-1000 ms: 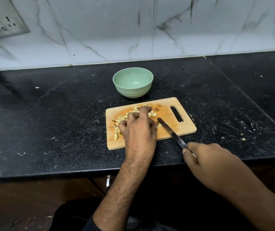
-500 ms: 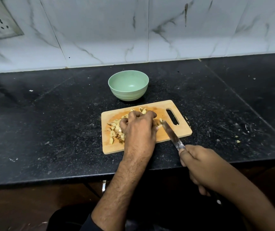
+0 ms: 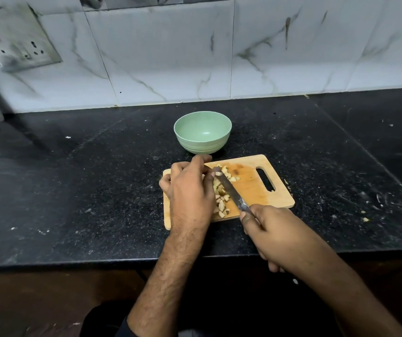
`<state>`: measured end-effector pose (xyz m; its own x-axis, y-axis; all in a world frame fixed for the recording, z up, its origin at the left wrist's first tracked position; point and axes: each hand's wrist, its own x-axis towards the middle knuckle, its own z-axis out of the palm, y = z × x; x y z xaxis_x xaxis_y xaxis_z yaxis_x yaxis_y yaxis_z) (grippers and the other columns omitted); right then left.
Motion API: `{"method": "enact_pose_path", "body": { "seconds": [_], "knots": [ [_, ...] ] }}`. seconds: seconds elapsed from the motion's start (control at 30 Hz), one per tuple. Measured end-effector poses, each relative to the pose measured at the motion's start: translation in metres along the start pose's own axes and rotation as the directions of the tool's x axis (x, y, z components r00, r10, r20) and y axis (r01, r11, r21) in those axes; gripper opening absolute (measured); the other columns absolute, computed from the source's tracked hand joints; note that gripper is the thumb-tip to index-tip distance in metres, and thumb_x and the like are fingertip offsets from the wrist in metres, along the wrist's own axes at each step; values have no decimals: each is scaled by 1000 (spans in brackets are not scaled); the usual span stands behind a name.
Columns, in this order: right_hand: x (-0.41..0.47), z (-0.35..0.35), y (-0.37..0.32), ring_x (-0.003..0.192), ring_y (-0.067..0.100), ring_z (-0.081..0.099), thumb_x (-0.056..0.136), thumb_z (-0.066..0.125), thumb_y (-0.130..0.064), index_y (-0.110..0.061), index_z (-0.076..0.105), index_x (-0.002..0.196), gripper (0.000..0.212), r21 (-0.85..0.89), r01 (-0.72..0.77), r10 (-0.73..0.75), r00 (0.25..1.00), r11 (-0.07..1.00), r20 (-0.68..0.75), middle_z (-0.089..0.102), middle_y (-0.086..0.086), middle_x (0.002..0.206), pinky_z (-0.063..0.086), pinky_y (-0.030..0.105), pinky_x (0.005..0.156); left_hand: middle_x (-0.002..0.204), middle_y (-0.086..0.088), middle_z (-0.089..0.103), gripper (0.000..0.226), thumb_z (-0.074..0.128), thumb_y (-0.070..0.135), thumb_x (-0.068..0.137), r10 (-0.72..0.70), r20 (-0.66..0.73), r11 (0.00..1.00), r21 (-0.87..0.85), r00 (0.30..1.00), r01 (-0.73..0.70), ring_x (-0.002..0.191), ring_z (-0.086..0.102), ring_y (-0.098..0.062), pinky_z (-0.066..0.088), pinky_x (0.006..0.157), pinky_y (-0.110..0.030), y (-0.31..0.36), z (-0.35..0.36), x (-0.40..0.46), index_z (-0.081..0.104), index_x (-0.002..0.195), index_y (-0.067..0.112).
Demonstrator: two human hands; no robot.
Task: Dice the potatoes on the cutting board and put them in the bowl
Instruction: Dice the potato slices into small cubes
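- diced potato pieces (image 3: pixel 220 198) lay in a loose line on the wooden cutting board (image 3: pixel 251 188), from its far middle down to its near edge, some hidden under the left hand.
- knife (image 3: pixel 229 190) blade lay slanted across the pile, tip toward the far side, touching the pieces.
- left hand (image 3: pixel 190 190) sat over the left half of the board, fingers (image 3: pixel 201 160) bent and cupped around the potato pieces; could not tell if they actually pinched any.
- right hand (image 3: pixel 273 234) gripped the knife handle, fingers wrapped tight around it, at the board's near right corner and partly past the table edge.
- board's cut-out handle slot (image 3: pixel 265 179) pointed right, bare wood around it stained orange-brown.
- green bowl (image 3: pixel 203 132) stood upright just behind the board, apart from it, nothing visible inside.
- black speckled table (image 3: pixel 85 190) carried board and bowl; small pale scraps (image 3: pixel 365 218) lay scattered on it to the right.
- white marbled tile wall (image 3: pixel 170 57) behind, switch socket plate (image 3: pixel 17 42) at upper left, blurred.
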<state>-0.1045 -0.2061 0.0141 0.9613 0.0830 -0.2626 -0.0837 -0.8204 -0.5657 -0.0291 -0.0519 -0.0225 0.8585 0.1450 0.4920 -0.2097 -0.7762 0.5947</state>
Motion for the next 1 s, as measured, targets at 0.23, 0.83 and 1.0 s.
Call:
{"method": "enact_pose_path", "body": {
  "seconds": [0.23,0.83,1.0],
  "knots": [
    [2,1,-2,64,11,59,103,32,-52,-34,54,103,29,-227,23,-50,992,974,-113,59,-7,71,52,34,69,103,19,60,13,71,43,88,42,31,999,32,999,-43,109,42,-7,17,91,-30,-8,-8,-2,70,98,35],
    [4,-12,18,72,12,62,98,41,-62,-39,61,104,31,-230,-80,-8,933,970,-359,63,-9,71,54,37,72,108,21,61,28,64,57,88,170,146,983,45,975,-178,112,42,-9,14,87,-30,-2,-4,-9,69,102,33],
    [8,-14,28,82,18,64,98,43,-60,-37,61,114,33,-136,-66,4,912,989,-409,66,-9,82,55,42,79,113,22,60,27,64,54,89,167,172,983,41,971,-177,114,39,-7,14,90,-30,0,-3,-10,69,106,34]
  ]
}}
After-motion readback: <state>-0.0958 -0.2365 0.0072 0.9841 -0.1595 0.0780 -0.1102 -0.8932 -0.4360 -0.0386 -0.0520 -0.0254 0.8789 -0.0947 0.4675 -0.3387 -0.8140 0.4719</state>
